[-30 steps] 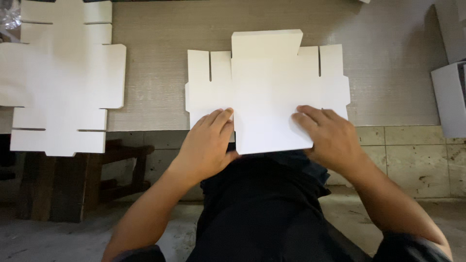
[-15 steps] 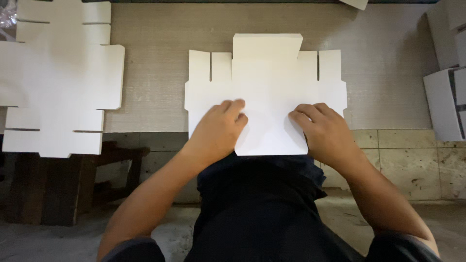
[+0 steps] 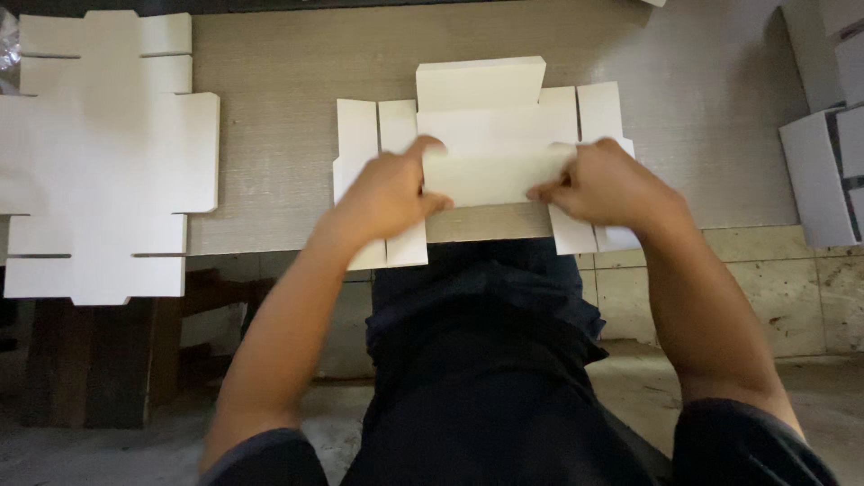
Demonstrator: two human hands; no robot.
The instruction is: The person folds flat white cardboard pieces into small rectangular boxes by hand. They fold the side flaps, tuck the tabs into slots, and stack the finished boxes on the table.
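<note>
Hands (image 3: 387,193) (image 3: 607,184) pinch box blank's (image 3: 486,117) flap; flat blanks (image 3: 99,153) left, boxes (image 3: 823,171) right.

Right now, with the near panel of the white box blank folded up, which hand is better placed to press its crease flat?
Probably the left hand: its fingers already lie over the folded panel of the box blank, while the right hand only pinches the panel's right end.

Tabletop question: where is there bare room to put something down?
Bare table lies between the flat blank at left and the blank being folded, and again right of it, before the made-up boxes. The middle is crowded: left hand and right hand press the panel.
</note>
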